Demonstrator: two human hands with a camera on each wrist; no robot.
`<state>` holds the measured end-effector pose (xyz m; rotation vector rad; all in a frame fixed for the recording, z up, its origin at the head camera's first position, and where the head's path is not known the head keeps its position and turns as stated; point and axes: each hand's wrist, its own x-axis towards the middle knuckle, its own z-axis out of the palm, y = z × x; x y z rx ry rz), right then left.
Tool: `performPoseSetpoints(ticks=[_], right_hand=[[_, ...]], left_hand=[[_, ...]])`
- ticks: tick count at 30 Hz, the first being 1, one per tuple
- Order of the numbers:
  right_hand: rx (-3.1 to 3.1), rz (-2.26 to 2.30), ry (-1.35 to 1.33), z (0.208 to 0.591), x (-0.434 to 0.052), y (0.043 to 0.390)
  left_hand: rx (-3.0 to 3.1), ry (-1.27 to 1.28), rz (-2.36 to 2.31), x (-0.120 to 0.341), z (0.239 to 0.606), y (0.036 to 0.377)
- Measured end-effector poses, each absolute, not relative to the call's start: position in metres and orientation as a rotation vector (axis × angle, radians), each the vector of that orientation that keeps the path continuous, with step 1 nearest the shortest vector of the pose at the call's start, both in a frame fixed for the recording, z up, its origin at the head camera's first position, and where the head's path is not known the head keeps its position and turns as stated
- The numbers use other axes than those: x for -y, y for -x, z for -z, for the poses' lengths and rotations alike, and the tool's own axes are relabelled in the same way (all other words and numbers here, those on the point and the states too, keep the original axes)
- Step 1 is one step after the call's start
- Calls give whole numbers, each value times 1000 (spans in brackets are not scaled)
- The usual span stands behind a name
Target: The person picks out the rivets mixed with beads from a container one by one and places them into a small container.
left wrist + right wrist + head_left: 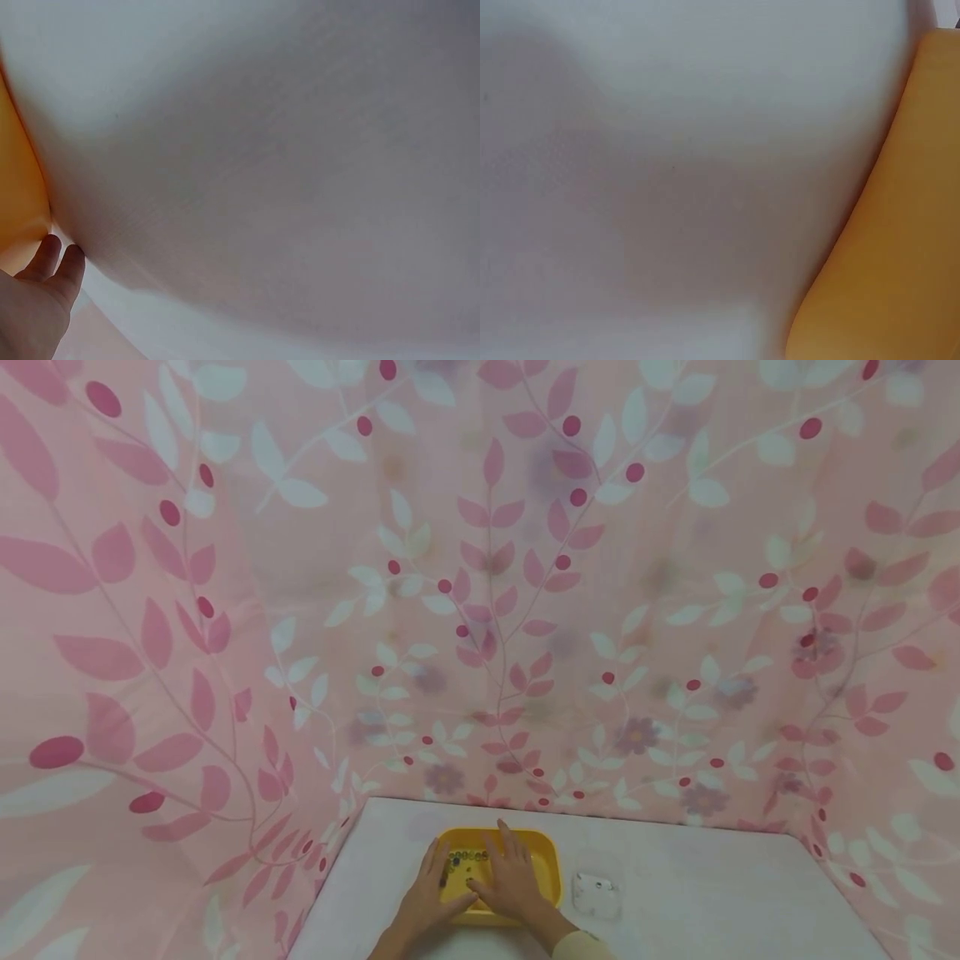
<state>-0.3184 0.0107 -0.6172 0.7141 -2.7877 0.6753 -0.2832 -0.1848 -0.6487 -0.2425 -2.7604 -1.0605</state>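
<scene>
Pink leafy cloth (480, 577) is hung around a white table (712, 893). Both the left hand (427, 897) and right hand (510, 881) are laid flat, fingers straight, over a yellow tray (546, 860), covering the beads (463, 858).

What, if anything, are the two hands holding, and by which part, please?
Neither hand plainly grips anything: the left hand rests on the yellow tray at its left edge, the right hand lies flat over it.

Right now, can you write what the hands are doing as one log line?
left hand: rests on yellow tray edge | right hand: flat over tray | beads: in tray | clear box: beside tray
</scene>
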Motion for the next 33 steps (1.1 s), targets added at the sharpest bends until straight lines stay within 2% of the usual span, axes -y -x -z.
performPoseSetpoints(ticks=[7,14,33], right_hand=[[2746,-954,-794,621,-7,327],[2875,-1280,-728,625,-6,336],[2961,-1178,-770,644,2,345]], left_hand=[[2772,229,1044,185,650,285],[2751,244,1063,184,653,286],[2746,235,1073,184,655,287]])
